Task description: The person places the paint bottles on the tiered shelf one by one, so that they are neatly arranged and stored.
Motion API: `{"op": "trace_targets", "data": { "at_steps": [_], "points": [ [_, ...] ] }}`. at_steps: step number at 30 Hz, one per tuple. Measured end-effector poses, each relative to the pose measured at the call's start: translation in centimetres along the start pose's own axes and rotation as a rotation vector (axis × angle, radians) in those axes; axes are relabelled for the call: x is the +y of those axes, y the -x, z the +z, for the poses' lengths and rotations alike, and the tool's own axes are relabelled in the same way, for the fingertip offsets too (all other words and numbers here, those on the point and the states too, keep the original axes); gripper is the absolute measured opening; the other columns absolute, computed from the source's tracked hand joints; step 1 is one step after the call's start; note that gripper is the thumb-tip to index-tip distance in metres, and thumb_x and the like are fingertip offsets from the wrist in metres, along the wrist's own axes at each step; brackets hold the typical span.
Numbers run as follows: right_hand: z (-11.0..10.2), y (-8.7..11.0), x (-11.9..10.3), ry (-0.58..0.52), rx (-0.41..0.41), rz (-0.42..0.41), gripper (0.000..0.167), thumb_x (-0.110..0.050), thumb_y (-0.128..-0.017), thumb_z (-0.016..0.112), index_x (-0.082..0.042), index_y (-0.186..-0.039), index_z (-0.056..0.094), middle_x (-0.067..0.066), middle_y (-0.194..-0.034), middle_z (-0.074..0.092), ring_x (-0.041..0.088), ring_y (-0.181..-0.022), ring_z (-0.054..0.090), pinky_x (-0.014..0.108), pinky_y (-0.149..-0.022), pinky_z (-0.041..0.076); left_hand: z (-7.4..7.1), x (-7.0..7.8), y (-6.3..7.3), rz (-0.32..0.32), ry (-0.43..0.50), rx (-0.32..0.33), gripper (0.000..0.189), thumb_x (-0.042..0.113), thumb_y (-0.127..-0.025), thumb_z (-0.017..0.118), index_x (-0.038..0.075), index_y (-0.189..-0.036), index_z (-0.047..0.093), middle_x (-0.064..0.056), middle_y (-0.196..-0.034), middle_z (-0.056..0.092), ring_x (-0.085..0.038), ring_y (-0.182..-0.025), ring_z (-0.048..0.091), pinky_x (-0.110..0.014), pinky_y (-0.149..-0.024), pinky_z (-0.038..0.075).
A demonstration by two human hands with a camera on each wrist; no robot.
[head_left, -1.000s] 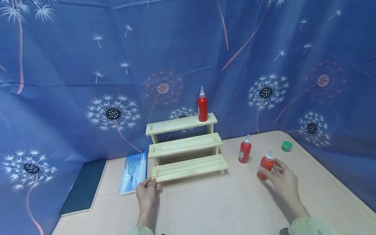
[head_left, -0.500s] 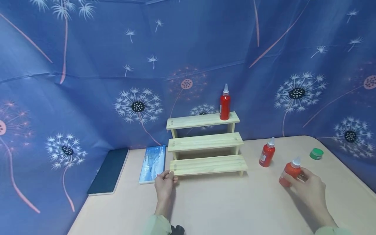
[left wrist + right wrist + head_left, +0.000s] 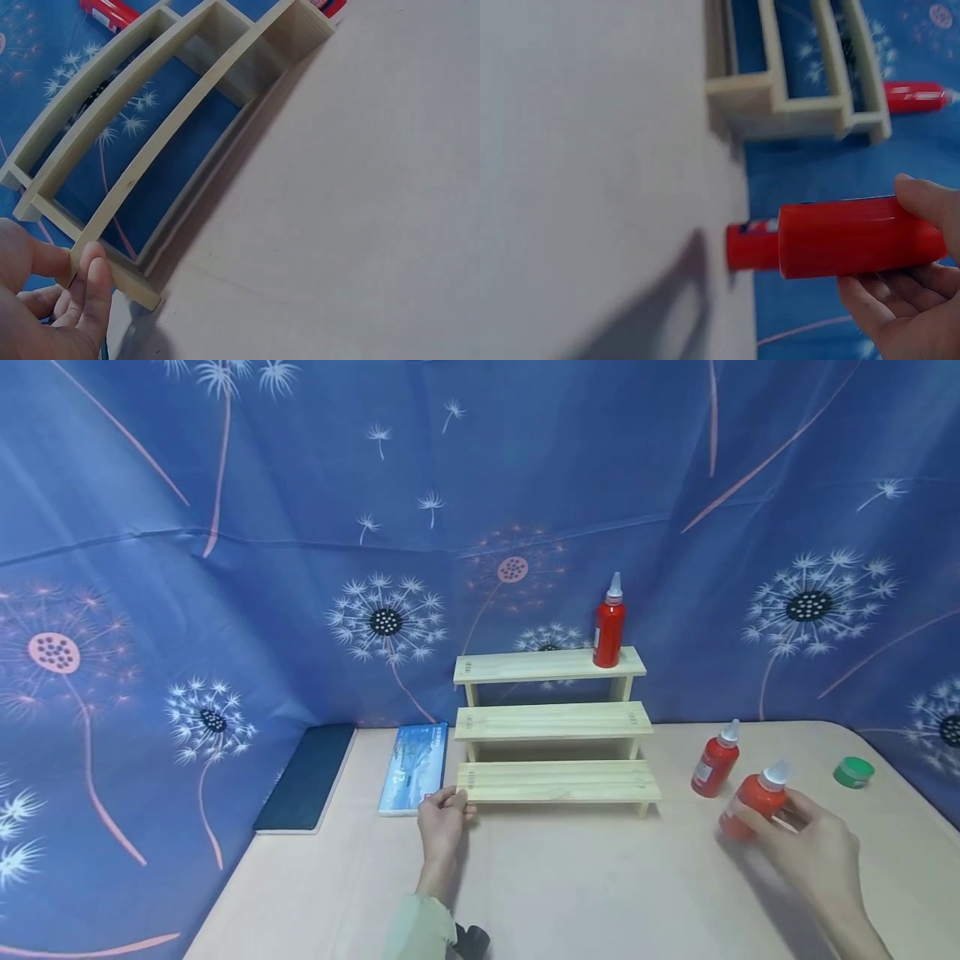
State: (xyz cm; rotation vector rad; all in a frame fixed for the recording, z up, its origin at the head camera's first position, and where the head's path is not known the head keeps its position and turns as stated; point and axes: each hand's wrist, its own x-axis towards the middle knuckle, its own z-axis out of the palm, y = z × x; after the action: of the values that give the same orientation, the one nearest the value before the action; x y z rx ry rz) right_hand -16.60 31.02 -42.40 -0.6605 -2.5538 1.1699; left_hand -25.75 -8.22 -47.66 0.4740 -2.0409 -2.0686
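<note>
At the left end of the wooden rack (image 3: 553, 722), the left hand (image 3: 441, 828) pinched the lowest step (image 3: 558, 781) between thumb and fingers. Right of the rack, the right hand (image 3: 819, 853) curled around a red bottle (image 3: 756, 800); a second bottle (image 3: 715, 767) stood nearer the rack, a third bottle (image 3: 609, 633) on its top step (image 3: 528, 667).

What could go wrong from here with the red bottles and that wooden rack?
The right hand holds a red bottle close to a second bottle on the table; a sideways bump might knock that over. The left hand pinches the left end of the wooden rack; a tug there could topple the third bottle, standing near the right end of the top step.
</note>
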Motion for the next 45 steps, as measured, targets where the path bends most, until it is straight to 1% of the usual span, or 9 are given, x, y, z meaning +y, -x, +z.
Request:
{"op": "trace_targets", "data": {
  "at_steps": [2,4,7,9,19,23,27,33,45],
  "points": [
    [0.0,0.3,-1.0,-0.006,0.004,-0.044,0.082,-0.042,-0.088,0.07,0.008,-0.145,0.037,0.036,-0.134,0.047,0.054,-0.123,0.046,0.053,-0.094,0.054,0.0,0.1,0.0,-0.003,0.005,-0.002,0.027,-0.003,-0.091,0.06,-0.018,-0.114,0.059,-0.014,-0.08,0.066,-0.011,-0.057,0.064,-0.028,-0.061,0.064],
    [0.1,0.6,-1.9,-0.015,0.02,-0.102,0.078,-0.04,-0.086,0.073,0.009,-0.14,0.044,0.036,-0.13,0.051,0.055,-0.118,0.049,0.028,-0.078,0.062,0.0,0.1,-0.1,-0.008,0.002,-0.001,0.028,-0.002,-0.091,0.061,-0.017,-0.114,0.059,-0.014,-0.08,0.066,-0.012,-0.058,0.065,-0.028,-0.061,0.063],
    [0.4,0.7,-3.2,-0.024,0.029,-0.185,0.074,-0.039,-0.084,0.076,0.01,-0.133,0.051,0.035,-0.123,0.057,0.053,-0.113,0.054,0.002,-0.052,0.047,0.0,0.0,-0.2,-0.014,-0.01,0.002,0.027,-0.001,-0.091,0.061,-0.017,-0.114,0.06,-0.014,-0.081,0.067,-0.013,-0.059,0.065,-0.028,-0.061,0.063],
    [0.6,0.7,-4.2,-0.039,0.019,-0.213,0.073,-0.039,-0.083,0.077,0.009,-0.132,0.053,0.035,-0.122,0.058,0.052,-0.113,0.055,-0.002,-0.054,0.04,0.0,0.0,-0.2,-0.02,-0.014,0.001,0.027,-0.001,-0.092,0.061,-0.016,-0.114,0.06,-0.014,-0.081,0.068,-0.013,-0.059,0.066,-0.028,-0.061,0.063],
    [3.2,0.3,-9.1,-0.1,-0.012,-0.373,0.061,-0.03,-0.081,0.081,0.004,-0.126,0.061,0.027,-0.115,0.066,0.044,-0.108,0.062,-0.001,-0.066,0.047,-0.3,-0.5,-0.2,-0.015,0.009,-0.017,0.026,-0.003,-0.091,0.06,-0.017,-0.113,0.059,-0.014,-0.08,0.066,-0.012,-0.058,0.064,-0.028,-0.062,0.064],
    [4.2,-0.1,-11.1,-0.105,-0.054,-0.385,0.064,-0.031,-0.082,0.079,0.006,-0.13,0.057,0.027,-0.118,0.065,0.045,-0.11,0.062,0.029,-0.082,0.062,-0.3,-0.6,-0.2,-0.002,0.022,-0.023,0.026,-0.003,-0.091,0.06,-0.018,-0.112,0.059,-0.013,-0.079,0.066,-0.012,-0.058,0.065,-0.028,-0.061,0.063],
    [5.0,-0.5,-12.8,-0.122,-0.124,-0.353,0.067,-0.031,-0.085,0.076,0.006,-0.136,0.051,0.028,-0.123,0.062,0.045,-0.115,0.058,0.054,-0.094,0.055,-0.4,-0.5,-0.2,0.003,0.017,-0.022,0.027,-0.002,-0.091,0.06,-0.018,-0.113,0.059,-0.014,-0.079,0.066,-0.012,-0.058,0.065,-0.028,-0.061,0.063],
    [6.0,-1.2,-14.9,-0.116,-0.17,-0.324,0.069,-0.032,-0.087,0.074,0.003,-0.14,0.048,0.027,-0.127,0.06,0.044,-0.118,0.055,0.055,-0.096,0.054,-0.3,-0.5,-0.1,-0.004,0.021,-0.017,0.028,-0.001,-0.091,0.06,-0.017,-0.114,0.058,-0.014,-0.079,0.065,-0.013,-0.06,0.065,-0.027,-0.062,0.063],
    [7.0,-3.2,-18.4,-0.147,-0.133,-0.405,0.063,-0.035,-0.086,0.075,0.002,-0.133,0.056,0.025,-0.121,0.064,0.041,-0.112,0.062,0.056,-0.096,0.053,-0.3,-0.4,-0.2,0.008,-0.001,-0.018,0.029,0.0,-0.092,0.06,-0.017,-0.116,0.058,-0.014,-0.081,0.067,-0.016,-0.063,0.067,-0.029,-0.064,0.064]
  ]
}}
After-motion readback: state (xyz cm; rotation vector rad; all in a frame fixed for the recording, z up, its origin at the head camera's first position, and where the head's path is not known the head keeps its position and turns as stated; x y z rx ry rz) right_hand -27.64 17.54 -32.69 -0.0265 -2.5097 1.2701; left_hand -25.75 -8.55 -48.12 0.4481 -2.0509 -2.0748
